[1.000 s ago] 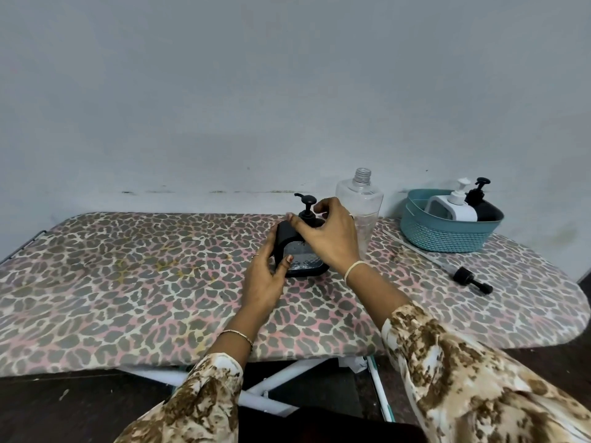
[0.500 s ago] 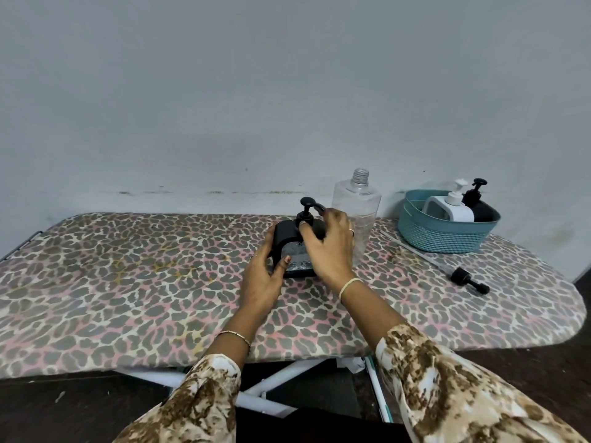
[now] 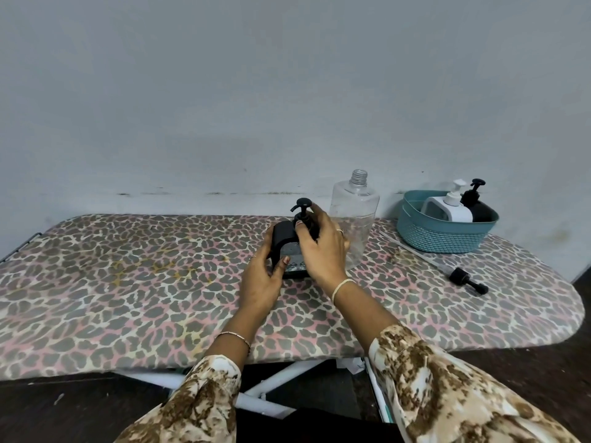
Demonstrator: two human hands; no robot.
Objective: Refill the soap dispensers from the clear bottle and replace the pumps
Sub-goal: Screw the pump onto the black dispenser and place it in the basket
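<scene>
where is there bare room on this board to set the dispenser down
Widest free patch: the left stretch of the ironing board, from its left end to the left hand. Also bare: the near strip in front of the loose pump. Crowded: between clear bottle, teal basket and that pump.

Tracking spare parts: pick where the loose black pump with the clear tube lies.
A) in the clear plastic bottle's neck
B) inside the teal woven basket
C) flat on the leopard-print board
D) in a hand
C: the loose black pump lies flat on the leopard-print board, in front of the teal woven basket.
</scene>
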